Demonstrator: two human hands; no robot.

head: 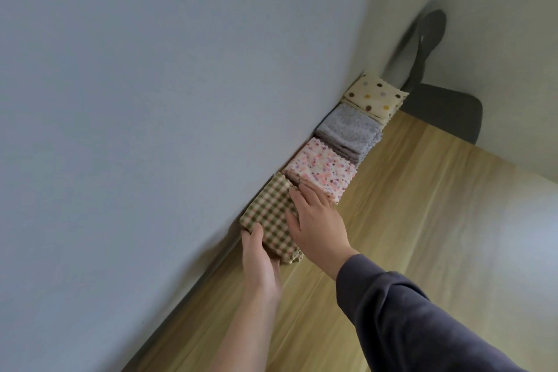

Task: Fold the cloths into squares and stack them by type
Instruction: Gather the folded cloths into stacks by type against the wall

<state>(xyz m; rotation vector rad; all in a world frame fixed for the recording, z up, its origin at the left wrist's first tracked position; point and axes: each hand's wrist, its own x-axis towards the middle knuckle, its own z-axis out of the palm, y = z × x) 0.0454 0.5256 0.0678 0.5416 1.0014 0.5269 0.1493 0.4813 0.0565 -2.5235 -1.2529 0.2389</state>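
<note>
Stack of green-checked folded cloths point(270, 212) lies between your hands. Your left hand point(260, 261) grips its near corner; your right hand point(319, 224) presses flat

Light: soft, even daylight, moderately bright; I read no hard highlights. Glare: pale washed-out patch on the wooden table point(498, 235) at right. Shadows: dark band along the foot of the wall point(151, 100) beside the checked cloth point(271, 214); faint shade under the left hand point(259, 260). Blur: grey chair point(444, 109) smeared, its back doubled; cloth prints slightly soft. Distortion: I see the whole view steeply tilted, lines stretched toward the corners
</note>
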